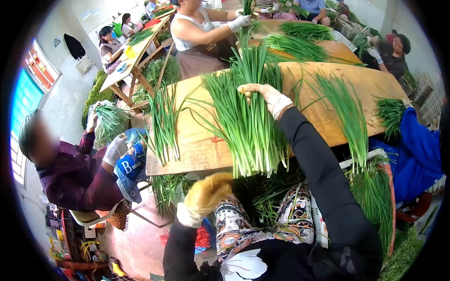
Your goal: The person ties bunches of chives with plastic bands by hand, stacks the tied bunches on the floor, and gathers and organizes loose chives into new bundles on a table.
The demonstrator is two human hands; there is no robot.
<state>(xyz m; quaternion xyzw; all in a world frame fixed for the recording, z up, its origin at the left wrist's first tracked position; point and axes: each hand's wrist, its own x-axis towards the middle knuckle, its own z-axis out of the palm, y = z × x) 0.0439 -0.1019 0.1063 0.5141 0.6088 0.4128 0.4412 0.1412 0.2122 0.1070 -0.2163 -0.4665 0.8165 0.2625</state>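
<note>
My right hand (268, 97), in a pale glove, is closed around the upper leaves of a bunch of garlic chives (255, 122). The bunch leans over a broad pile on the wooden table, its white stem ends pointing toward me past the near edge. My left hand (206, 194), in a yellowish glove, hangs in front of that edge above my lap, to the left of the stem ends. Motion smears its fingers, so whether they hold anything is unclear.
Loose chives (166, 124) lie at the table's left, and another bunch (344, 117) overhangs its right side. A crate of greens (375, 201) stands at my right. A person in a dark red top (75, 171) sits at left; others work across the wooden table (197, 145).
</note>
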